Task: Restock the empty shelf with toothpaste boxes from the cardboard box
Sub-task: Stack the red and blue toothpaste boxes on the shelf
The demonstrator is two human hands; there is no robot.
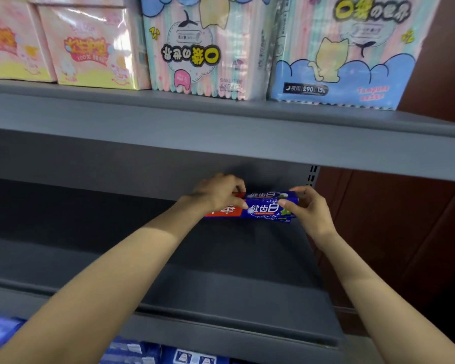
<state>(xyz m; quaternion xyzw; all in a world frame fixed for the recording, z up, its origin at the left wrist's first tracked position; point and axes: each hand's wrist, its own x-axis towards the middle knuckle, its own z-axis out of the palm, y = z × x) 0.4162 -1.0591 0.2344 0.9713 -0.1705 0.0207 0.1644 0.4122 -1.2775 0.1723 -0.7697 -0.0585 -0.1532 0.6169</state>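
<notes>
Both arms reach in; left hand point(218, 193) and right hand point(306, 206) each close their grip on the toothpaste boxes' point(263, 210) ends.

Toothpaste boxes point(260, 207): blue with red end, white lettering. Shelf point(221, 285): plain grey. Upper packs point(208, 46): pastel stripes.

Two pink packs point(63, 46) stand side by side on the top shelf point(221, 127). Next to them, to the right, stand two striped packs point(202, 48) with cartoon pictures; the far right one shows a yellow cat. Blue packs point(153, 353) sit at the bottom. A brown wall point(436, 219) is on the right.
</notes>
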